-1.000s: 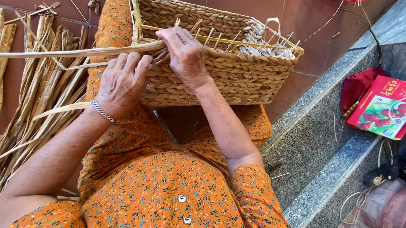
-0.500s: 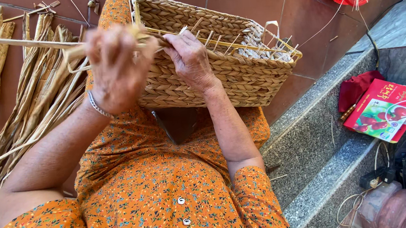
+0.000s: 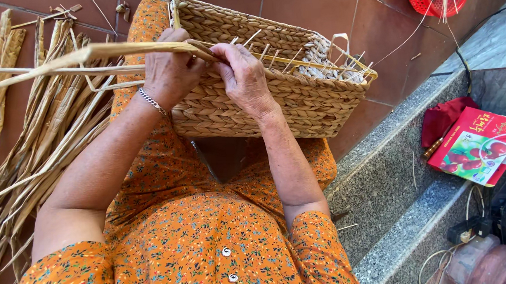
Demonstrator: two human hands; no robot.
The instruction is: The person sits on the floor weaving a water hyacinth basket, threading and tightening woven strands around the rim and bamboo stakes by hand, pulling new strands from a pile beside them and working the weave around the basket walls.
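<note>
tan woven basket (image 3: 262, 100) tilted on lap, dry straw strand (image 3: 84, 56) at its rim.

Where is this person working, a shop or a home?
Probably a home doorstep or yard used for basket weaving: a half-woven basket sits on the lap, dried reeds lie on the red floor tiles, beside a stone step.

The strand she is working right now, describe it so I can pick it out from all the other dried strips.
Start at the woven basket on the lap. At its near rim, the left hand and right hand meet. The working strand runs leftward from those fingers, raised in the air; unlike the loose strips lying on the floor, it is held and joins the rim.
</note>
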